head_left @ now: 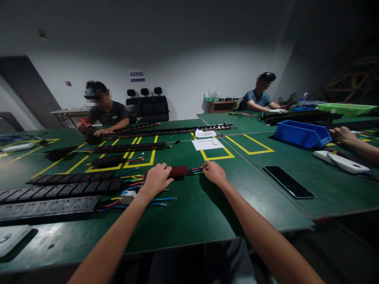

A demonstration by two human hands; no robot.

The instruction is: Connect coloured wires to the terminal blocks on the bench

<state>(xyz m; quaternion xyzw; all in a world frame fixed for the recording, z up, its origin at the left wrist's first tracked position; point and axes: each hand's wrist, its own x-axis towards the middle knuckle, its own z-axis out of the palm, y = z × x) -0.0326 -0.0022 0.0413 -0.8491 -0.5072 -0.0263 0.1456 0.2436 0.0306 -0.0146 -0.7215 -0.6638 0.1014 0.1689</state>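
A dark red block (179, 170) lies on the green table (189, 221) in front of me. My left hand (157, 179) is closed over the left end of this block. Red, blue and green wires (195, 170) come out of its right end. The fingers of my right hand (214, 172) pinch the ends of those wires. Left of my hands, several black socket strips (50, 206) lie side by side, with loose coloured wires at their right ends. A small white and blue part (128, 196) sits among these wires, beside my left wrist.
A phone (288, 181), a white device (340, 161) and a blue bin (302, 134) are on the right. Another person's hand (343, 135) reaches in beside the bin. White papers (208, 144) lie ahead. Two people sit across the tables, one with a red tool (85, 122).
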